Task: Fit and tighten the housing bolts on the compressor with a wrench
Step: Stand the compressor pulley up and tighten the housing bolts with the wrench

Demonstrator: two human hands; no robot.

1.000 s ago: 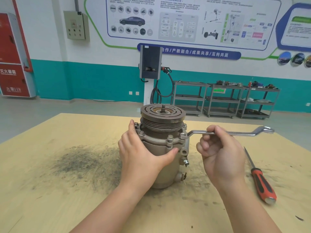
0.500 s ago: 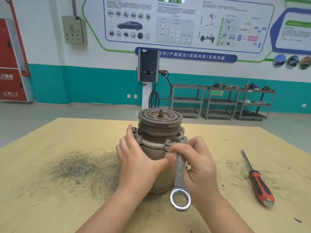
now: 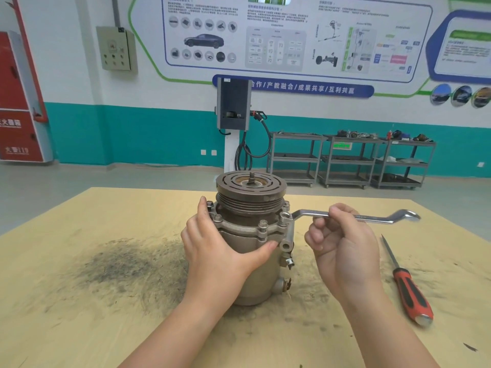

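A metal compressor [image 3: 252, 243] stands upright on the wooden table [image 3: 79, 301], its grooved pulley on top and several bolts around its flange. My left hand [image 3: 215, 251] wraps the left and front of the housing, thumb across the front. A silver offset ring wrench [image 3: 372, 217] sits with one ring end on the flange bolt [image 3: 284, 216] at the right and points out to the right. My right hand [image 3: 342, 248] grips the wrench shaft near its middle.
A red-and-black-handled screwdriver [image 3: 406, 290] lies on the table at the right, tip pointing away. A dark smudge of grime [image 3: 127, 266] stains the table left of the compressor. Beyond the table are metal shelf carts [image 3: 350, 160] and a charging post [image 3: 235, 123].
Half a second ago the wrench pointed toward me with its free ring low in front. Now it points right again, as it did a second ago. My left hand has stayed on the housing.
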